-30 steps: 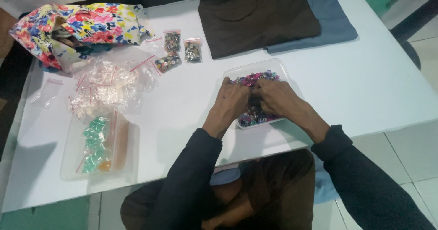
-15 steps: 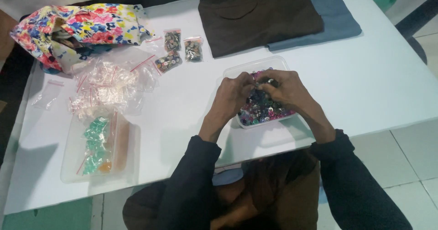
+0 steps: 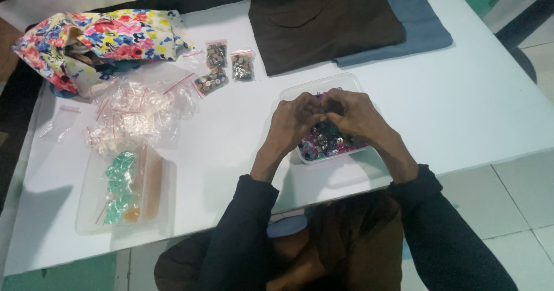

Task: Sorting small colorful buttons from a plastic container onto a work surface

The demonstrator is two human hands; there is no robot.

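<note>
**Both hands meet over a tub of small colourful pieces**

The left hand and the right hand are brought together above a clear plastic tub that sits on the white table, just in front of the person. Fingertips of both hands touch or nearly touch at the middle, curled inward as if pinching something small; what lies between them is hidden by the fingers, so I cannot tell whether either hand really grips a piece. The tub holds a heap of small colourful pieces, pink, purple and dark, that look like buttons or beads. Both forearms wear dark sleeves.

Behind the tub lies a folded brown cloth on top of a folded blue cloth. To the left of the tub, well apart from the hands, three small zip bags filled with dark pieces lie close together. Further left is a loose pile of empty clear zip bags, and one more empty bag lies alone near the table's left edge. A floral fabric bag sits at the far left corner. Near the front left edge stands a second clear container holding bags of green pieces.
</note>
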